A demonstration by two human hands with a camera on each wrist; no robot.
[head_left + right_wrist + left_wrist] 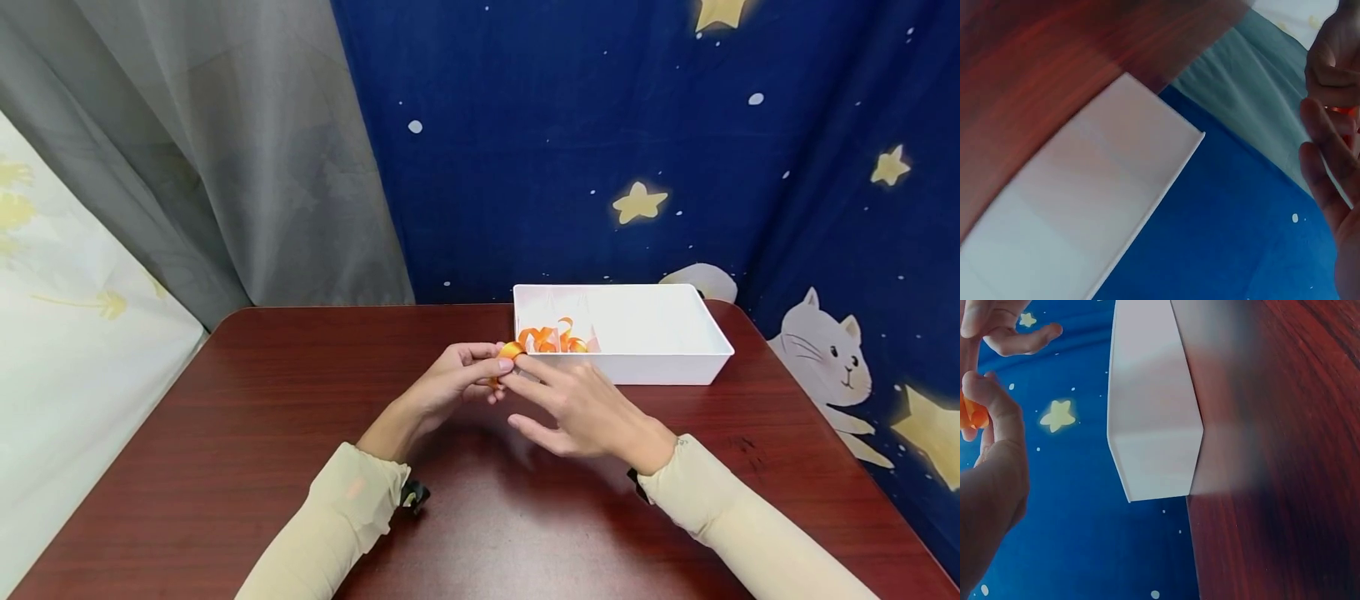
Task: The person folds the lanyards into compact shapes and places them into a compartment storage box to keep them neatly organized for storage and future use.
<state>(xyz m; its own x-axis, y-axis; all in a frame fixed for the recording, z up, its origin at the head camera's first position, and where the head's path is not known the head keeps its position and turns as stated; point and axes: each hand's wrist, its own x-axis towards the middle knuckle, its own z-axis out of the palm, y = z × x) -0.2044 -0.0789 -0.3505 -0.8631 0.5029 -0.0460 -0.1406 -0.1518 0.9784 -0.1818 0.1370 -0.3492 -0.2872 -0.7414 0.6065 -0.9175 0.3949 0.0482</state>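
Note:
An orange ribbon (512, 351) is looped between the fingertips of both hands above the table, just in front of a white box. My left hand (442, 382) pinches it between thumb and fingers. In the left wrist view, the orange ribbon (975, 415) shows as a curl beside the left hand (1004, 440). The right hand (588, 404) reaches in from the other side, its fingers stretched out and the tips at the ribbon, with the thumb held apart. More orange ribbon (546, 337) lies in loose curls at the left end of the white box (652, 368).
The dark red wooden table (262, 467) carries the white box near its far right edge. Behind it hang a grey curtain (292, 167) and a blue curtain (525, 167) with stars. A pinkish piece (594, 343) stands in the box near the ribbon curls.

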